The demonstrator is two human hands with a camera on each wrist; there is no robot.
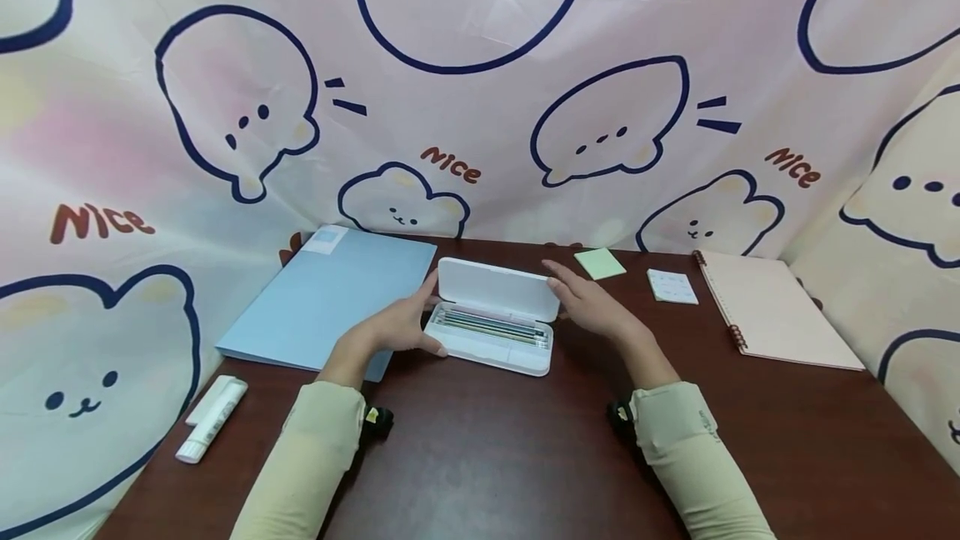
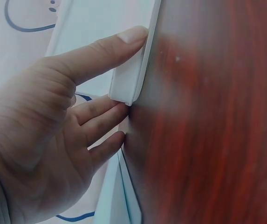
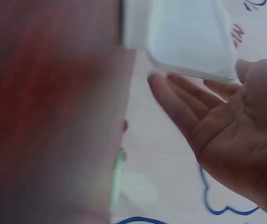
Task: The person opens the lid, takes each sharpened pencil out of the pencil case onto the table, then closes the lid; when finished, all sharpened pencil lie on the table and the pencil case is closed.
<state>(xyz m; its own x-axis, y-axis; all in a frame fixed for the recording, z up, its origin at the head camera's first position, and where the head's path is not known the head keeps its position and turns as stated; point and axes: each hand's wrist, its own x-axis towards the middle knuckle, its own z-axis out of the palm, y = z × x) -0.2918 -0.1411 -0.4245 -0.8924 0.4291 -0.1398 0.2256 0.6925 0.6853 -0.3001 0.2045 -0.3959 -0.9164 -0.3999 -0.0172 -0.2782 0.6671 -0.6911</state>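
A white pencil case (image 1: pixel 491 353) lies on the table with its lid (image 1: pixel 498 290) raised at the back. Several pencils (image 1: pixel 491 326) lie side by side in its tray. My left hand (image 1: pixel 397 322) holds the left end of the case, thumb (image 2: pixel 133 35) along the front edge and fingers around the end and behind. At the other end, my right hand (image 1: pixel 596 302) has its fingers extended behind the raised lid, with the thumb tip right at the lid's right edge. In the right wrist view those fingers (image 3: pixel 184 100) look straight and spread beside the white lid.
A light blue folder (image 1: pixel 337 290) lies left of the case, close to my left hand. Nearer on the left is a white correction-tape-like item (image 1: pixel 212 419). Green sticky notes (image 1: pixel 600 263), a small patterned notepad (image 1: pixel 672 287) and a spiral notebook (image 1: pixel 776 307) lie to the right. A printed curtain (image 1: pixel 480 107) hangs behind.
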